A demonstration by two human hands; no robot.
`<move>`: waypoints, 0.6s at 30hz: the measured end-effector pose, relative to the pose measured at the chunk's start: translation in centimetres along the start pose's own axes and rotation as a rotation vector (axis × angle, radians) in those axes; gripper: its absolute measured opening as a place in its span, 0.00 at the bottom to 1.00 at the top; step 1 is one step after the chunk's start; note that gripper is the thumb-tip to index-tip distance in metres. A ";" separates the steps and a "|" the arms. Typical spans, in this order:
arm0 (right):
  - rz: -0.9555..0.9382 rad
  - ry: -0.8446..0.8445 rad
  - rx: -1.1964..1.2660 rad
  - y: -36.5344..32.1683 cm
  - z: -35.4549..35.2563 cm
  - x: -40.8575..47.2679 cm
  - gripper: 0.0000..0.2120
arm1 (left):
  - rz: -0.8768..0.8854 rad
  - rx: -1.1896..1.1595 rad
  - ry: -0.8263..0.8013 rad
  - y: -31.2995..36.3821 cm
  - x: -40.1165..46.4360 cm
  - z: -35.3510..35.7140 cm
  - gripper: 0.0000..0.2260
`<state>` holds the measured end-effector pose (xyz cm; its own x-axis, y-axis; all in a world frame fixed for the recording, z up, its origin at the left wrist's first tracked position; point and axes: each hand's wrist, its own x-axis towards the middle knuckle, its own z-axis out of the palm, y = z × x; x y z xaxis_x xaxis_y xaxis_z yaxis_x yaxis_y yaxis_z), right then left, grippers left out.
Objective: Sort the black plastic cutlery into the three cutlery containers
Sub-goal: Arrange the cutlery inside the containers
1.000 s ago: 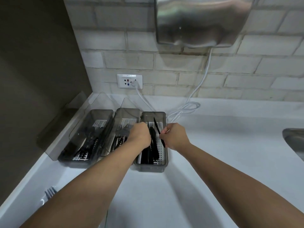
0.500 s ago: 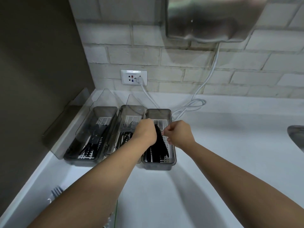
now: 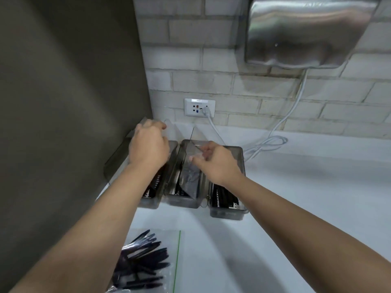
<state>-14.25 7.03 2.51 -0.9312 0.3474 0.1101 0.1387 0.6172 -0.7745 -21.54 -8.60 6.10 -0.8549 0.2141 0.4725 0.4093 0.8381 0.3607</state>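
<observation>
Three smoky plastic cutlery containers stand side by side against the wall: left [image 3: 150, 203], middle [image 3: 182, 203], right [image 3: 229, 215]. Black cutlery [image 3: 223, 196] lies in the right one; the other two are mostly hidden by my hands and lids. My left hand [image 3: 148, 149] grips the top edge of the left container's upright clear lid [image 3: 168, 127]. My right hand [image 3: 215, 163] pinches a clear lid [image 3: 190, 178] tilted over the middle container. A clear zip bag [image 3: 148, 261] of black plastic cutlery lies on the counter near me.
The white counter [image 3: 296, 197] runs off to the right. A dark panel [image 3: 63, 102] walls off the left. On the brick wall hang a socket [image 3: 199, 107] with a white cord [image 3: 266, 142] and a steel hand dryer [image 3: 306, 32].
Both hands have left the right container and moved left and up to the clear lids. The view has shifted, so the bag of cutlery now shows at the bottom.
</observation>
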 end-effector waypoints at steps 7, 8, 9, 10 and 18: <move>0.024 -0.082 -0.253 -2.2 2.6 -1.3 0.38 | -0.136 0.072 -0.235 -3.4 -2.7 1.2 0.18; 0.037 -0.085 -0.248 -2.1 2.6 -1.4 0.37 | -0.148 0.073 -0.254 -3.4 -2.9 1.4 0.18; 0.050 -0.086 -0.229 -2.1 2.6 -1.4 0.35 | -0.156 0.074 -0.265 -3.5 -3.0 1.5 0.18; 0.066 -0.088 -0.200 -2.2 2.6 -1.4 0.32 | -0.162 0.073 -0.266 -3.6 -3.1 1.5 0.17; 0.204 0.008 0.167 -1.5 -0.2 -2.3 0.15 | -0.068 -0.082 -0.149 -2.6 -3.4 1.7 0.18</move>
<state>-12.22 5.42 3.56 -0.8870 0.4585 -0.0548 0.2654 0.4091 -0.8731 -20.23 -10.62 2.21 -0.9169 0.2351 0.3224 0.3679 0.8108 0.4552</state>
